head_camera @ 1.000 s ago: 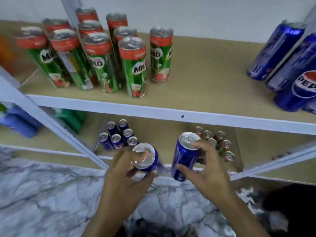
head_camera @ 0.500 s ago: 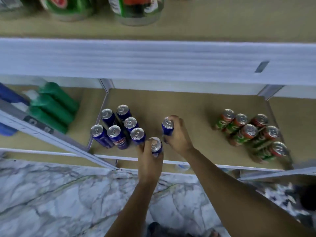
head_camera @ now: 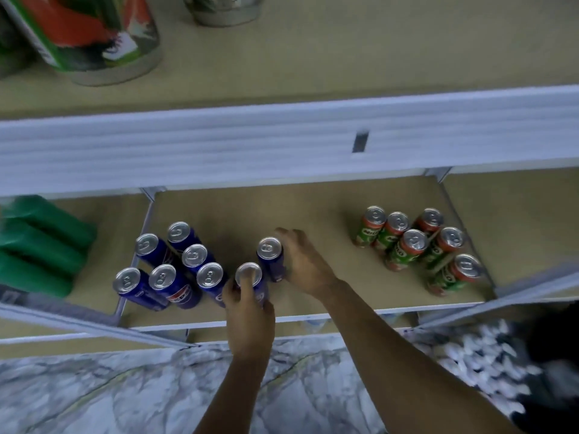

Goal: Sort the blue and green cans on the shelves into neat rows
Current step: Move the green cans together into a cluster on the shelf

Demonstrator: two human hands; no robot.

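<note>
Head view: A person is setting two blue Pepsi cans down on the lower shelf [head_camera: 313, 195] at the centre of the frame, where a second ago both were being carried in the air in front of the rack. The left hand [head_camera: 247, 308] is wrapping its fingers around the nearer can [head_camera: 250, 281], thumb over the lid, placing it just beside the front row of six blue cans [head_camera: 175, 264] standing left of centre. The right hand [head_camera: 304, 261] is cupping the farther can [head_camera: 271, 256] from the side, fingers curled round its back, and this can is standing slightly apart from the cluster. Seven green Milo cans [head_camera: 416, 242] are grouped well apart at centre right. With both cans now reaching the board, the blue group is growing to eight, though the rows are looking loose and probably needing a nudge straight.
</note>
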